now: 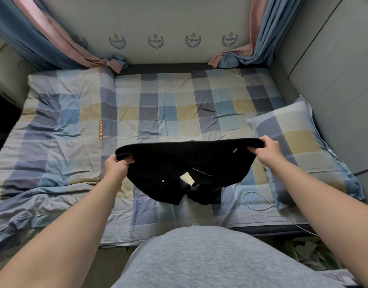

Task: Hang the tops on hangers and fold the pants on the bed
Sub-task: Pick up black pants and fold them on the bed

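A pair of black pants [174, 163] with a zip and a metal button hangs folded over above the checked bed [158, 113]. My left hand [116, 164] grips the left end of the folded edge. My right hand [266, 151] pinches the right end, so the fabric is stretched between them. The lower part of the pants droops down and touches the sheet near the front edge of the bed. No tops or hangers are in view.
A checked quilt [60, 129] lies bunched on the left half of the bed. A matching pillow [299, 146] sits at the right, with a white cable [255, 202] beside it. Blue and pink curtains [54, 44] hang at both back corners.
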